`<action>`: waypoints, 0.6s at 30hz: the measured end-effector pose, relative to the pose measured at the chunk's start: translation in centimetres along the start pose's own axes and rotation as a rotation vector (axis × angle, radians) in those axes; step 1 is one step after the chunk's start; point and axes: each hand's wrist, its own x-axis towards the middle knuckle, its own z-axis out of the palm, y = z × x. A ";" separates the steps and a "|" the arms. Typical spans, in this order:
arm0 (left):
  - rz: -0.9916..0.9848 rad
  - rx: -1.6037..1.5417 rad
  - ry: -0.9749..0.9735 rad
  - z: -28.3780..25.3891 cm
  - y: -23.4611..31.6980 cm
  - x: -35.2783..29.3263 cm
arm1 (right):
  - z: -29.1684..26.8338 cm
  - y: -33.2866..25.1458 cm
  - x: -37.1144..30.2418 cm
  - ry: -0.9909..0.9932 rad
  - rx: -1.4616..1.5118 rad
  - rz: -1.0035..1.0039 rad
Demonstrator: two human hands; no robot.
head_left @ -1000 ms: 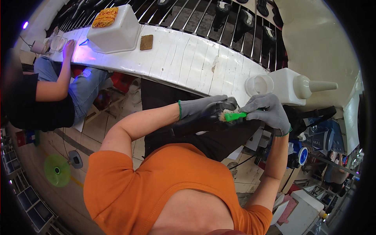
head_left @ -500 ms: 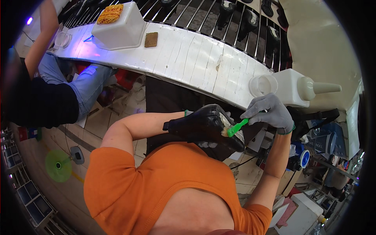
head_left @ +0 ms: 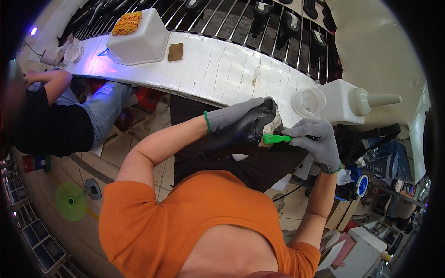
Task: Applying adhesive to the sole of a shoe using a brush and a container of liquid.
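Head view: green brush (head_left: 276, 138) at black boot's (head_left: 238, 134) pale underside (head_left: 273, 125)

Left hand (head_left: 239, 114) curls over the boot, some fingers hidden, near the bench (head_left: 218, 69); right hand (head_left: 317, 139) pinches the brush handle. Brace firmly; stroke lightly inside the edge.

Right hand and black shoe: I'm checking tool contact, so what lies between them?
In the head view, a green brush lies there: the right hand holds its handle, and its head is at the pale underside of the black shoe.
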 end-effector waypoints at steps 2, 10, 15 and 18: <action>0.091 -0.016 -0.040 -0.5 0.1 0.2 | 0.2 -0.3 -0.1 0.019 -0.031 0.007; 0.178 0.082 0.092 -1.6 1.5 0.2 | 0.3 -0.1 -0.5 0.062 -0.026 0.067; 0.210 0.176 0.166 -2.4 2.8 0.8 | 0.4 0.1 0.3 0.107 -0.080 0.094; 0.256 0.262 0.193 -3.3 3.3 1.4 | 0.5 0.4 0.7 0.157 -0.065 0.117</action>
